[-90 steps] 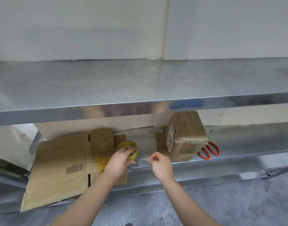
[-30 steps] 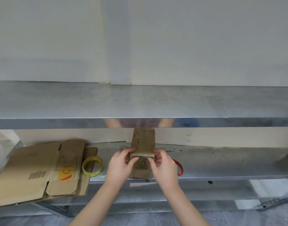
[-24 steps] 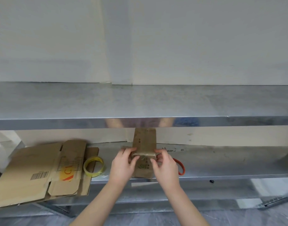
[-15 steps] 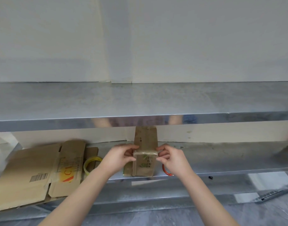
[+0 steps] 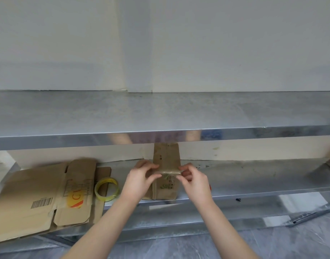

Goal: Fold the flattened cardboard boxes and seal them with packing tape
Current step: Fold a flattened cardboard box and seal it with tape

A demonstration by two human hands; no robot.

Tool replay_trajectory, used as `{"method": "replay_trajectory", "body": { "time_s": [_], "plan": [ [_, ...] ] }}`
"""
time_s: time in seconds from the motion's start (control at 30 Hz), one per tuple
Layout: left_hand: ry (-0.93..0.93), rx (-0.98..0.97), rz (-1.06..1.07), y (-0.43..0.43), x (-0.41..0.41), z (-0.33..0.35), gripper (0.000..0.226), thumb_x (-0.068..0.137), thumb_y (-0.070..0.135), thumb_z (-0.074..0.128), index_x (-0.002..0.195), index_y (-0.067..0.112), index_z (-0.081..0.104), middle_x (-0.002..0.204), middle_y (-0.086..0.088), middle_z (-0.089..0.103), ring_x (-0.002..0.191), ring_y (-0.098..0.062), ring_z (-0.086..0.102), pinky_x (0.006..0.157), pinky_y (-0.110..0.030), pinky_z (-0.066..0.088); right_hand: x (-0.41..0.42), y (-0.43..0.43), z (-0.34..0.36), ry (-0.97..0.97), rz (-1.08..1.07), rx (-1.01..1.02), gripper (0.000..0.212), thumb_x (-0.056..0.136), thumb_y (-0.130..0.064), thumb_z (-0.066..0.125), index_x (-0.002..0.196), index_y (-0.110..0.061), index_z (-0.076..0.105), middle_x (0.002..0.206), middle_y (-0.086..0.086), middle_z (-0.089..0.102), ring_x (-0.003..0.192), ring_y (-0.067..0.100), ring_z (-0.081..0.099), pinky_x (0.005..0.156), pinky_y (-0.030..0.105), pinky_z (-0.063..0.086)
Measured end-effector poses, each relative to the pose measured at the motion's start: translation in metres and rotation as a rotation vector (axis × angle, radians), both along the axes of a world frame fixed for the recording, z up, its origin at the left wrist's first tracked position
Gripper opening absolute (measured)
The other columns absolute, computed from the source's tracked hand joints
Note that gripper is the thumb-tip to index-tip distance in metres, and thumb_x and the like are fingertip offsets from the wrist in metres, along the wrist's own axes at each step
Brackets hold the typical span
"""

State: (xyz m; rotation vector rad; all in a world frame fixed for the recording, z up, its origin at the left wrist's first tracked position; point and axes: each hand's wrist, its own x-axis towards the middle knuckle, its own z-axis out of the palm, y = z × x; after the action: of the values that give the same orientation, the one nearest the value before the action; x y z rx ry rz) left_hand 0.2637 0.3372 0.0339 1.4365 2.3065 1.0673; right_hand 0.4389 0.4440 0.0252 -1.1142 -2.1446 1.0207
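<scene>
Nearest, at six o'clock in the view, grey floor [image 5: 291, 243] runs under two bare forearms that reach up and inward. The left hand [image 5: 140, 181] has its fingers curled and thumb bent, and it pinches the upper left corner of the small cardboard box [image 5: 166, 189]. The right hand [image 5: 195, 181] does the same at the upper right corner, thumb and forefinger closed on the edge and the other fingers tucked in. Between the two hands a strip of clear tape [image 5: 169, 172] lies across the box's top front edge.

The box is folded up and stands upright near the front lip of the lower steel shelf [image 5: 253, 180], about the middle of its length. At nine o'clock from the box, just past the left wrist, a yellow roll of packing tape [image 5: 106, 188] lies flat on the shelf. Further out at nine o'clock, flattened cardboard boxes [image 5: 29, 199] lie overlapped, and the front one overhangs the lip.

At twelve o'clock the upper steel shelf [image 5: 160, 113] hides the box's top, and behind it rises a pale wall [image 5: 216, 43].
</scene>
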Motion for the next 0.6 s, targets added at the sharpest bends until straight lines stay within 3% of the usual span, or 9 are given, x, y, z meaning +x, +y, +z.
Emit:
{"method": "replay_trajectory", "body": {
  "time_s": [0.07, 0.13, 0.23, 0.33, 0.47, 0.53, 0.6],
  "plan": [
    [0.006, 0.046, 0.026, 0.005, 0.004, -0.001, 0.026, 0.08, 0.028, 0.076, 0.104, 0.018, 0.072, 0.119, 0.006, 0.058, 0.101, -0.01, 0.061, 0.088, -0.017, 0.046, -0.006, 0.001, -0.002, -0.003, -0.026, 0.064, 0.02, 0.085, -0.02, 0.074, 0.099, -0.025, 0.06, 0.094, -0.008, 0.066, 0.084, -0.001, 0.063, 0.078, 0.018, 0.051],
    [-0.05, 0.044, 0.032, 0.006, 0.006, -0.002, 0.027, 0.079, 0.027, 0.077, 0.104, 0.017, 0.071, 0.126, 0.006, 0.058, 0.11, -0.009, 0.057, 0.09, -0.008, 0.037, -0.008, 0.002, -0.001, -0.034, 0.004, 0.078, 0.025, 0.083, -0.021, 0.074, 0.102, -0.024, 0.058, 0.104, -0.006, 0.062, 0.096, 0.009, 0.062, 0.085, 0.028, 0.054],
    [-0.166, 0.022, 0.026, -0.005, 0.012, -0.003, 0.033, 0.077, 0.03, 0.079, 0.107, 0.022, 0.067, 0.124, 0.012, 0.055, 0.111, -0.001, 0.052, 0.087, 0.003, 0.032, -0.004, -0.006, -0.001, -0.05, 0.04, 0.044, 0.029, 0.08, -0.031, 0.076, 0.101, -0.028, 0.056, 0.106, -0.013, 0.056, 0.099, 0.005, 0.057, 0.081, 0.027, 0.052],
    [-0.289, 0.029, 0.024, -0.019, 0.025, -0.001, 0.043, 0.079, 0.035, 0.077, 0.117, 0.034, 0.056, 0.12, 0.018, 0.048, 0.108, 0.007, 0.051, 0.086, -0.008, 0.046, -0.001, -0.02, -0.002, 0.063, -0.085, -0.01, 0.026, 0.083, -0.038, 0.074, 0.1, -0.029, 0.056, 0.103, -0.015, 0.06, 0.096, 0.005, 0.06, 0.078, 0.025, 0.052],
    [-0.387, 0.009, 0.071, -0.024, 0.03, 0.004, 0.067, 0.084, 0.037, 0.071, 0.141, 0.033, 0.037, 0.129, 0.019, 0.042, 0.107, 0.004, 0.054, 0.089, -0.02, 0.046, 0.003, -0.027, -0.003, 0.187, -0.15, -0.298, 0.055, 0.083, -0.033, 0.076, 0.127, -0.031, 0.044, 0.106, -0.009, 0.062, 0.096, 0.008, 0.064, 0.085, 0.03, 0.054],
    [-0.44, -0.04, 0.067, -0.021, 0.026, 0.004, 0.064, 0.084, 0.032, 0.073, 0.139, 0.028, 0.041, 0.13, 0.014, 0.049, 0.114, -0.004, 0.053, 0.095, -0.023, 0.042, 0.004, -0.027, -0.003, 0.201, -0.085, -0.437, 0.057, 0.082, -0.033, 0.076, 0.13, -0.033, 0.046, 0.112, -0.005, 0.065, 0.099, 0.009, 0.065, 0.088, 0.032, 0.055],
    [-0.551, -0.038, 0.078, -0.018, 0.023, 0.007, 0.056, 0.081, 0.023, 0.075, 0.13, 0.024, 0.048, 0.126, 0.011, 0.056, 0.118, -0.009, 0.053, 0.096, -0.024, 0.041, 0.005, -0.026, 0.0, 0.21, -0.046, -0.499, 0.043, 0.082, -0.025, 0.077, 0.116, -0.034, 0.052, 0.115, -0.003, 0.066, 0.102, 0.01, 0.065, 0.089, 0.032, 0.055]
  ]
}}
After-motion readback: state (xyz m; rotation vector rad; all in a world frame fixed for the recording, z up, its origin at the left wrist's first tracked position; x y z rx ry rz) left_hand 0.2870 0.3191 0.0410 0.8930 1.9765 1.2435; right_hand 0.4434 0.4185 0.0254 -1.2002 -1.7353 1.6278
